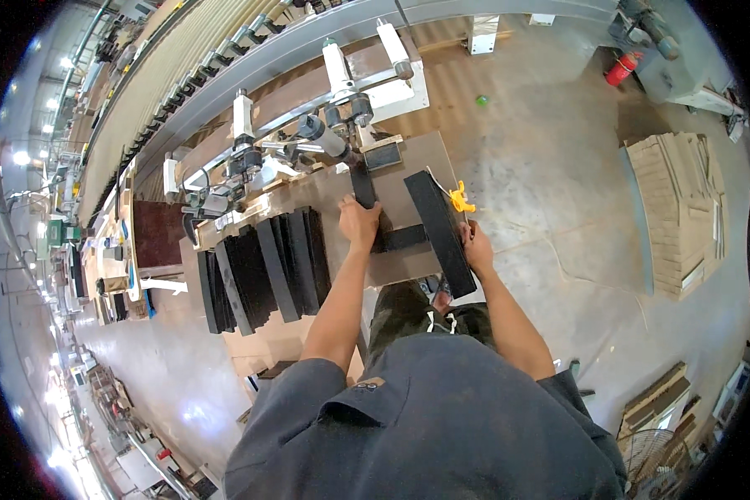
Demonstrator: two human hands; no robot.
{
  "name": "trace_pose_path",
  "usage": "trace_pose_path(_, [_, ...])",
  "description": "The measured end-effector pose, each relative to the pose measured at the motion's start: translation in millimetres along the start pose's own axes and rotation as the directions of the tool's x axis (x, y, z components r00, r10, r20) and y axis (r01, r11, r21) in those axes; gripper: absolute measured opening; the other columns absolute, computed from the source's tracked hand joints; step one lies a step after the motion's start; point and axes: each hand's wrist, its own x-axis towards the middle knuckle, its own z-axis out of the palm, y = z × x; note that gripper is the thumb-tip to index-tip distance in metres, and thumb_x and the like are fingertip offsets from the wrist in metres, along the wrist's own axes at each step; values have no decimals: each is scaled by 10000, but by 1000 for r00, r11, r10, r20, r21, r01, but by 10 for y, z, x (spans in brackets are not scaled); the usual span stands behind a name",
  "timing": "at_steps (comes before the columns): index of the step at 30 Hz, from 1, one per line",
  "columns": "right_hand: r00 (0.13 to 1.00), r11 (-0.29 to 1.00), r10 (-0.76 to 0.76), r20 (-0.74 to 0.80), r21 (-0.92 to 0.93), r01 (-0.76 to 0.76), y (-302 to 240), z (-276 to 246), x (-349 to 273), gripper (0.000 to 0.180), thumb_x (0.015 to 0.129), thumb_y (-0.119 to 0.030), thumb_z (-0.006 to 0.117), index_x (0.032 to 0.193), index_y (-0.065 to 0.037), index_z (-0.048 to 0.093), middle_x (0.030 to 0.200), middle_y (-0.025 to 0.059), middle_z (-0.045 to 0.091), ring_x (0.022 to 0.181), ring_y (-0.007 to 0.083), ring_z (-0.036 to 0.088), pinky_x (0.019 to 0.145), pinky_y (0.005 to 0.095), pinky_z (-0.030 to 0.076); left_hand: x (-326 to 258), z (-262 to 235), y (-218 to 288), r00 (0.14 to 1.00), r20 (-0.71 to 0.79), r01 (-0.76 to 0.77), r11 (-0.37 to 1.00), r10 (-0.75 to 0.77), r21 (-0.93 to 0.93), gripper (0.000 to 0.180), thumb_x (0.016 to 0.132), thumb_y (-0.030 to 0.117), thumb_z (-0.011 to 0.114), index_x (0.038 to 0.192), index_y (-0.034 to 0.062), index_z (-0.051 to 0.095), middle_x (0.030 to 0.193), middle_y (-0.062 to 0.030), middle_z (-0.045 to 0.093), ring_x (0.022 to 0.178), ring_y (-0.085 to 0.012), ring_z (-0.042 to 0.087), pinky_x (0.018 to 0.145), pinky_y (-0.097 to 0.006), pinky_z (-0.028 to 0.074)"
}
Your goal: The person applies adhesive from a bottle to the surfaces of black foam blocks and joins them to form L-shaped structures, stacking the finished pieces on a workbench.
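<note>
My left hand [360,223] is closed around a long, narrow black strip [363,185], thumb and fingers on either side of it. The strip lies on a brown work board [408,156], its far end under the machine's grey cylinder [329,140]. At the right edge of a wider black panel [438,232], my right hand [476,250] has its fingers drawn together; what they pinch is too small to make out. A yellow plastic piece [461,197] sits just beyond those fingers. Between my hands a short black piece [406,239] lies crosswise, partly covered by the panel.
Stacks of black strips [292,258] stand on the bench to my left. Machine heads [242,125] line its far side. On the floor at right are a pallet-like stack of tan boards [679,212] and a red fire extinguisher [623,68]. A fan [654,458] stands at lower right.
</note>
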Motion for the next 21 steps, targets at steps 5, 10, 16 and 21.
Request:
trace_pose_path(5, [997,993,83,-4,-86,-83,286,33,73,587,1162,-593,474,1495,-142,650,1241,272,772,1166,508,717,969,597,552,-447,-285,-151,996,-56,-79,993,74,-82,730,872,455,897,1428,51,655,1375,-190,670,1229,-413,710,1000,-513,599])
trace_pose_path(10, [999,999,33,40,-20,-33,3,-14,-12,624,1163,-606,461,1506,-116,638,1238,251,780,1151,489,728,969,580,557,-859,-915,-887,934,-356,-49,999,40,-16,674,856,419,855,1399,60,678,1283,-167,675,1157,-408,703,1008,-541,560])
trace_pose_path(16, [1000,1000,-2,15,-16,3,50,-24,9,574,1169,-564,483,1440,-88,655,1214,279,776,1138,505,732,954,568,567,-817,-910,-1439,884,-422,-63,947,199,315,600,942,353,809,1439,54,655,1317,-155,645,1252,-386,618,1087,-523,481])
trace_pose_path(21, [1000,1000,-8,-24,3,8,124,49,36,599,1157,-584,494,1488,-106,640,1228,287,770,1142,515,722,945,610,556,-885,-749,-925,820,-491,-281,954,294,101,523,944,259,814,1410,79,660,1302,-150,670,1246,-388,632,1053,-521,492])
